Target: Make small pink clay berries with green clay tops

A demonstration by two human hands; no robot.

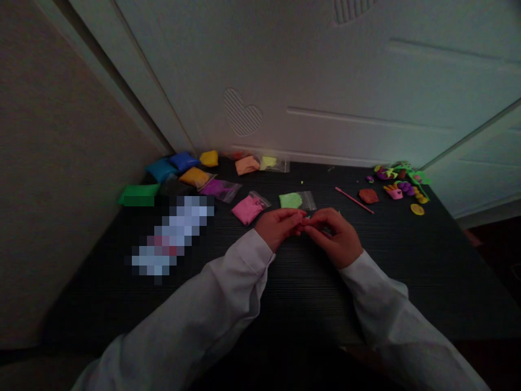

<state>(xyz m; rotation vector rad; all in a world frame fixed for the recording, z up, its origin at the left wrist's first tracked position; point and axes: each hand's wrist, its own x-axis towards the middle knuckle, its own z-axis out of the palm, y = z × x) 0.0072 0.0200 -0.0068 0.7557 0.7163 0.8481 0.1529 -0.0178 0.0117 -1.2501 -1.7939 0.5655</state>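
My left hand and my right hand meet over the middle of the dark table, fingertips pinched together on a tiny piece of something I cannot make out. Both sleeves are white. Just beyond my hands lie a pink clay bag and a light green clay bag. A thin pink stick lies to the right of them.
Several clay bags in blue, yellow, orange, purple and green sit at the back left. Small finished clay shapes and a brown clay piece sit at the back right. A white panelled door stands behind the table. A blurred item lies left.
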